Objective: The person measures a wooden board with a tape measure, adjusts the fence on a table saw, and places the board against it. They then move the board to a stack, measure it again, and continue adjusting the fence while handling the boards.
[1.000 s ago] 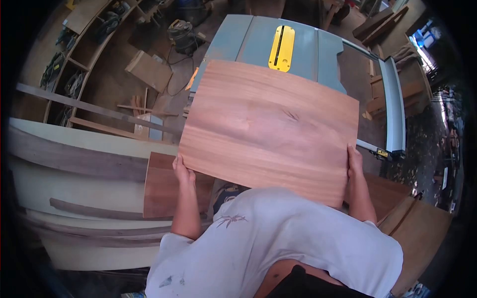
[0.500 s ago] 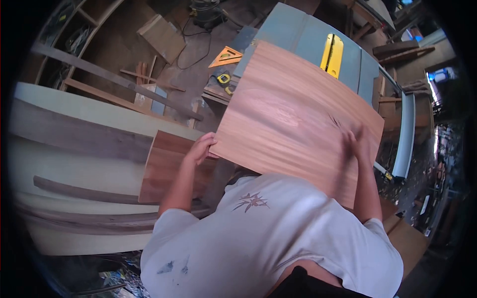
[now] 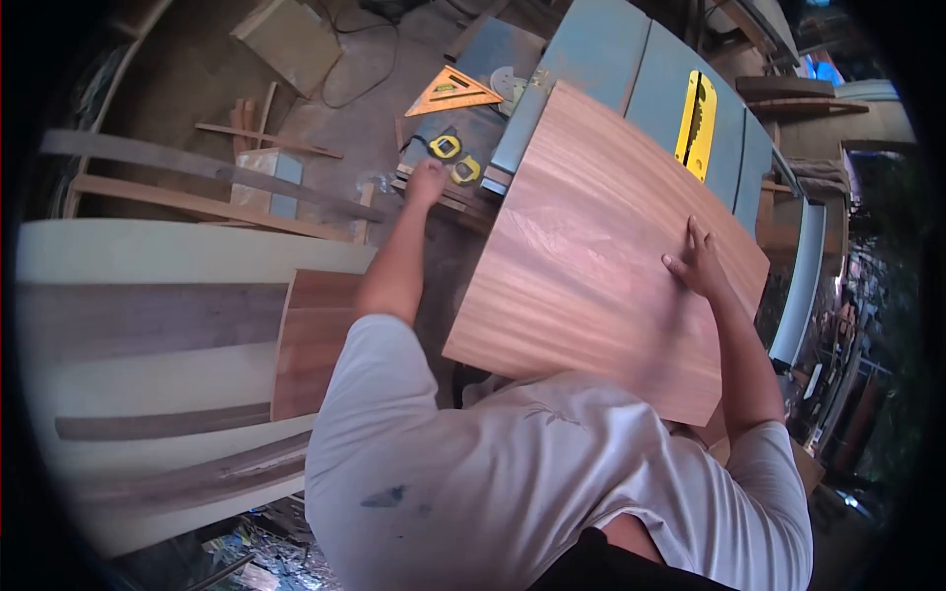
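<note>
A wide wooden panel (image 3: 601,246) lies partly over the grey-blue saw table (image 3: 591,59), its near edge close to my body. My right hand (image 3: 700,264) rests on top of the panel, fingers spread and holding nothing. Reaching away to the left, my left hand (image 3: 426,182) is at the edge of a side surface. Just beyond it are a yellow-and-black tape measure (image 3: 445,146) and a second yellow one (image 3: 465,170). The left fingers are bunched and partly hidden, so I cannot make out whether they hold anything.
A yellow slotted insert (image 3: 696,123) is set in the saw table. Behind the tape measures lies an orange triangular square (image 3: 453,91). To my left, a reddish-brown board (image 3: 315,335) and long dark strips (image 3: 158,422) lie over pale sheets. A metal rail (image 3: 800,286) runs along the right.
My left hand has let go of the panel's left corner and moved forward to the tape measures. The panel has turned somewhat, and my right hand still lies on it.
</note>
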{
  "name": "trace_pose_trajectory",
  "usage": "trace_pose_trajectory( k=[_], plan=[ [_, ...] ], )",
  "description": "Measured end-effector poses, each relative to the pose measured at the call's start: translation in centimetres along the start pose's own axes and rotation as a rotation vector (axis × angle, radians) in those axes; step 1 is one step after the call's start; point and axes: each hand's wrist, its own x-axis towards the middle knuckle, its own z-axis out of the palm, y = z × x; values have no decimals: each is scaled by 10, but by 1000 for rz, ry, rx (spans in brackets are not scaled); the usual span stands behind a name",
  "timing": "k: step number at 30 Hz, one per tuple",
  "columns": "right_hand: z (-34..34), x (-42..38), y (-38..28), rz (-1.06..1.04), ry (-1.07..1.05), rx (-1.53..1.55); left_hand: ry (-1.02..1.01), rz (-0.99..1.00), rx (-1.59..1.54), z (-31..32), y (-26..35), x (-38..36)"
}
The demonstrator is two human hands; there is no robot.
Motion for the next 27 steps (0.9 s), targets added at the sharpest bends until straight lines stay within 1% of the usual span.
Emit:
trace_pose_trajectory(
  k=[1,2,4,5,7,8,9,11,12,14,16,17,18,19,20,21,22,23,25,27],
  plan=[
    [3,-1,3,18,-15,-3,78,12,210,-8,24,5],
    [-1,-2,0,13,-25,-6,59,9,208,-8,34,13],
    [-10,-1,-7,23,-37,-10,134,-19,376,2,44,32],
    [-13,-3,-11,35,-40,-15,117,-16,375,8,45,39],
    [-6,3,-6,65,-43,-15,108,12,679,18,47,50],
    [-2,6,2,22,-11,0,46,17,729,20,49,53],
    [0,7,8,-17,25,13,28,37,728,25,45,57],
    [0,8,10,4,29,19,-43,-13,617,26,41,67],
    [-2,9,8,-2,24,25,-55,7,612,25,39,69],
    [2,8,11,18,33,15,9,-13,528,18,37,66],
    [2,12,12,47,60,14,117,-163,340,5,39,57],
    [2,12,12,38,47,5,255,-66,197,-1,29,51],
    [3,11,11,34,35,0,274,-38,47,-11,14,50],
    [3,11,9,58,24,-3,259,-122,-335,-10,-41,72],
    [2,11,7,81,14,-6,205,-259,-704,-38,14,29],
    [2,10,2,85,47,-17,201,-327,-920,-61,67,-11],
    [-4,9,0,69,17,-2,69,-282,-1152,-80,68,-25],
    [-3,9,-1,103,2,17,21,-266,-1273,-95,89,-48],
    [-12,4,-6,157,-7,71,-18,-184,-1366,-108,143,-99],
    [-19,-4,-11,191,-16,140,-290,-39,-1391,-110,152,-123]
  ],
)
